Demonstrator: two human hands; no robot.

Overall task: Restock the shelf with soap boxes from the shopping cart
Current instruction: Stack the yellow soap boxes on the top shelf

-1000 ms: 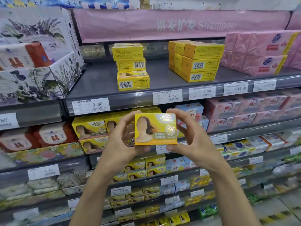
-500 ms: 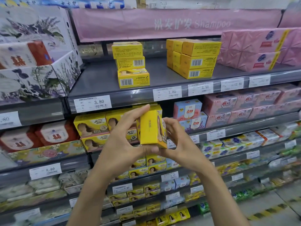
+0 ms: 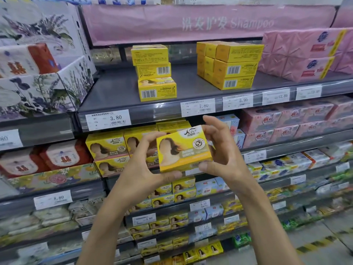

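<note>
Head view. A yellow soap box [image 3: 184, 149] is held between both hands at chest level in front of the shelving, printed face toward the camera. The left hand [image 3: 141, 165] pinches its left end, fingers on the top edge and thumb under the bottom edge. The right hand [image 3: 223, 153] grips the right end, thumb at the lower corner and fingers curled behind, with the forefinger raised clear of the box. The box's long axis runs from hand to hand, its right end tilted slightly higher.

The grey shelf [image 3: 118, 90] lies above and beyond the hands. On it, a stack of three yellow boxes [image 3: 154, 73] stands up and slightly left of the held box, above the left hand. A larger block of yellow boxes [image 3: 229, 66] stands above the right hand. The bare gap between them is almost straight above the held box. A wider bare stretch lies up and left of the left hand, which is the nearer one to it.

Placing the box probably calls for an upward and forward reach. The shopping cart is not in view.
</note>
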